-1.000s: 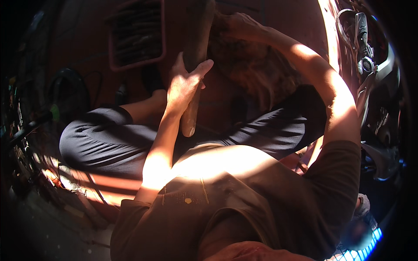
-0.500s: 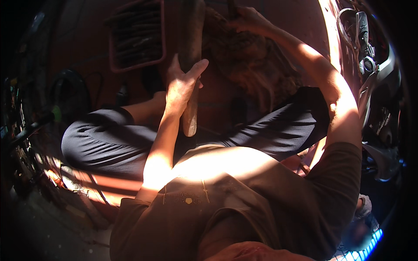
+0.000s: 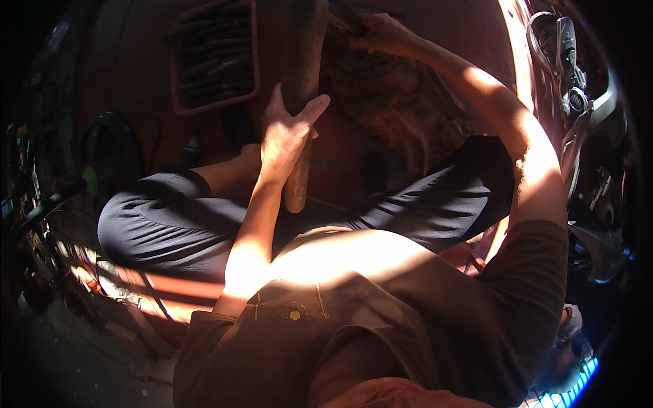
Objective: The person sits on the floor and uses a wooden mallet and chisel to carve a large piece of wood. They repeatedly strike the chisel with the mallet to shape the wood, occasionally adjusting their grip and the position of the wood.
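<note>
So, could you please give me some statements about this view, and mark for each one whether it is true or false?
1. The left hand holds a long piece of wood. True.
2. The pink-rimmed basket is on the left of the wood. True.
3. That basket is empty. False: dark, long pieces lie in it.
4. The right hand rests on the dark trousers. False: it is away from them, near the upper part of the wood.
5. The shirt is wholly in shade. False: bright light falls on part of it.
6. A brown, tangled pile lies right of the wood. True.
</note>
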Tool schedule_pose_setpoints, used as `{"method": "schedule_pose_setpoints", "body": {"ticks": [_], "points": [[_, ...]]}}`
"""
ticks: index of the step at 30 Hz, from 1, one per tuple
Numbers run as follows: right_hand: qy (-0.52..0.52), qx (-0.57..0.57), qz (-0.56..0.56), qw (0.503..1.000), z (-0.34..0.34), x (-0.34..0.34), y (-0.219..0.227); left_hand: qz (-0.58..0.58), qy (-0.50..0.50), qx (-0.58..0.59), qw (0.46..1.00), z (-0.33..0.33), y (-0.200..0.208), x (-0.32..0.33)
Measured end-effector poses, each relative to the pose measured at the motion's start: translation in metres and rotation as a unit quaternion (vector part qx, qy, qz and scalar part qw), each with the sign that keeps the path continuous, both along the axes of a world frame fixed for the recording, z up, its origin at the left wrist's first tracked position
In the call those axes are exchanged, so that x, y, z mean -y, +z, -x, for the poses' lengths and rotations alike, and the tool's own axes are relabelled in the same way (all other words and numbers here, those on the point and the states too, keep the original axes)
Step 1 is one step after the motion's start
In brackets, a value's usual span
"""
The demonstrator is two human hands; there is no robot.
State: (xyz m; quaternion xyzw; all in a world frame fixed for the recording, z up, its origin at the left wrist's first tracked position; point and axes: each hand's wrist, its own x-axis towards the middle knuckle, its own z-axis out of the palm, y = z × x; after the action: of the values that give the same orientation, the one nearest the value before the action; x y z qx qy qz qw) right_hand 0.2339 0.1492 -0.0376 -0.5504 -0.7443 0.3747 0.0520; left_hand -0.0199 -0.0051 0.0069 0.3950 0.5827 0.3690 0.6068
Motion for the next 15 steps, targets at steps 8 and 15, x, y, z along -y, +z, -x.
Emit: {"method": "schedule_pose_setpoints", "body": {"ticks": [8, 15], "points": [[0.163, 0.064, -0.093, 0.98, 0.014, 0.006, 0.004, -0.005, 0.002, -0.018, 1.0, -0.001, 0.004, -0.001], [0.035, -0.003, -0.064, 0.997, 0.015, 0.03, 0.021, -0.006, 0.007, -0.009, 1.0, -0.002, -0.002, 0.007]]}}
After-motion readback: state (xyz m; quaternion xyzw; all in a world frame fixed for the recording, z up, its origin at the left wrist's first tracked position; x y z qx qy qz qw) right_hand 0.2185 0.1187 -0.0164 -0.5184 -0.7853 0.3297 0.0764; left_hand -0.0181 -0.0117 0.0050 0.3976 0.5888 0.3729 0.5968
